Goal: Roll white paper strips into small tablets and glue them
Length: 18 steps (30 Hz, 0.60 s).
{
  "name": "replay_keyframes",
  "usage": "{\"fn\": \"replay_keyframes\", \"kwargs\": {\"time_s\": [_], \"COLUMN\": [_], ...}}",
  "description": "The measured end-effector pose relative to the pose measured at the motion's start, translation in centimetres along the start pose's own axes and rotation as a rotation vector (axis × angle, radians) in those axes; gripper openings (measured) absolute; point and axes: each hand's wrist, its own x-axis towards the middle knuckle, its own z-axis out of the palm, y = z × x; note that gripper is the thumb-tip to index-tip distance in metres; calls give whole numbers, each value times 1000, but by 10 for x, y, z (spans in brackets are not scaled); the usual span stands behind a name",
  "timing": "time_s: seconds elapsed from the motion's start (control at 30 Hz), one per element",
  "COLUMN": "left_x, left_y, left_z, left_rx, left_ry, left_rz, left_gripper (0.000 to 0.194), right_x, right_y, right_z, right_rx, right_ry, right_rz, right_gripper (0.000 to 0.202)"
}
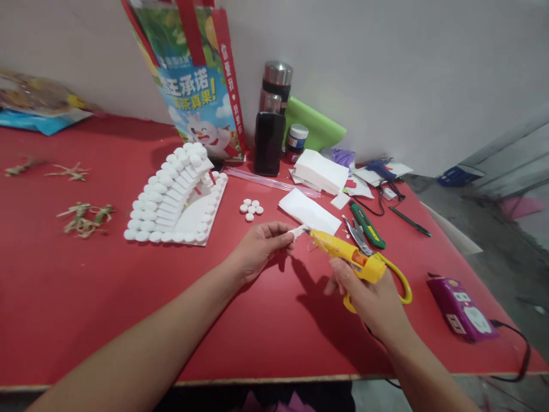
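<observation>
A yellow hot glue gun (343, 249) is gripped in my right hand (371, 294), its nozzle pointing left. Pinched between the fingers of my left hand (266, 249) is a small white strip (299, 230), and the nozzle tip meets or nearly meets its end. Just beyond lies a white foam sheet (309, 210). Several round white pieces (250, 218) sit in a cluster above my left hand. Further left stands a white model staircase (171, 200), edged with rows of the same kind of round pieces on a white base.
Scissors (357, 236), a green utility knife (368, 225) and a pen (410, 221) lie right of the foam. A purple power box (461, 309) sits near the right edge. A phone (269, 143) leans on bottles beside a shopping bag (193, 86). Dry straw knots (88, 218) lie left.
</observation>
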Motion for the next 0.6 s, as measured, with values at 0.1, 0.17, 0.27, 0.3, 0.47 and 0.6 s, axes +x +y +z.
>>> {"fn": "replay_keyframes", "kwargs": {"time_s": [0.1, 0.17, 0.27, 0.3, 0.47, 0.6], "left_x": [-1, -1, 0, 0, 0, 0], "left_y": [0, 1, 1, 1, 1, 0], "left_z": [0, 1, 1, 1, 1, 1], "left_rx": [-9, -1, 17, 21, 16, 16], "left_ry": [8, 9, 11, 8, 13, 17], "left_rz": [0, -5, -8, -8, -7, -10], "left_gripper": [39, 40, 42, 43, 43, 43], "right_x": [0, 1, -1, -2, -6, -6], "right_y": [2, 2, -1, -2, -9, -11], "right_z": [-2, -3, -3, -4, -5, -5], "right_rx": [-3, 7, 12, 9, -39, -52], "right_ry": [4, -1, -11, -17, -5, 11], "right_rz": [-1, -18, -18, -18, -78, -66], "right_gripper": [54, 49, 39, 37, 32, 34]}}
